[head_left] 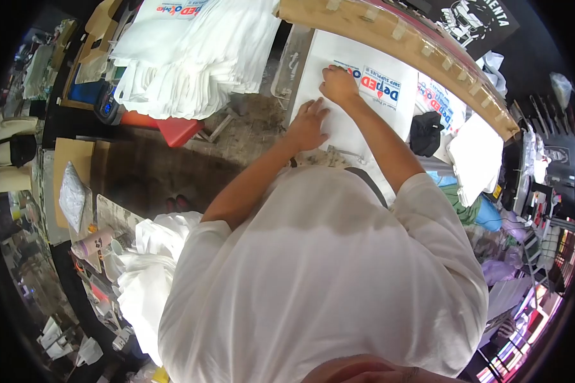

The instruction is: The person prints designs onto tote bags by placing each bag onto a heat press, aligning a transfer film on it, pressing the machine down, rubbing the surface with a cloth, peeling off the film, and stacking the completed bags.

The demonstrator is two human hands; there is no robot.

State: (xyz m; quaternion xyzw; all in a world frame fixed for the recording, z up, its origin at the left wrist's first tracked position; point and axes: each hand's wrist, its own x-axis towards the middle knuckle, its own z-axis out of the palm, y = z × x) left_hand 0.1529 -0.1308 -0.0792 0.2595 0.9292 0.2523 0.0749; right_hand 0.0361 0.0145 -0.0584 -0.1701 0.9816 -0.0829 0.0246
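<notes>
Head view: I touch a white DepED-printed bag (380,84).
Near the table's left edge, my left hand (308,126) spreads released; my right hand (340,83) curls, whether grasping I cannot tell.

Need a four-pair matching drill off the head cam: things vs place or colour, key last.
1. Large flat printed item
2. Cap-like item
3. Taped cardboard
4. White stack

A. Brown, slanting across upper right
B. Upper left of picture
C. Under left hand and right hand
D. Black, right of right forearm

Pairs: 1-C, 2-D, 3-A, 4-B
</notes>
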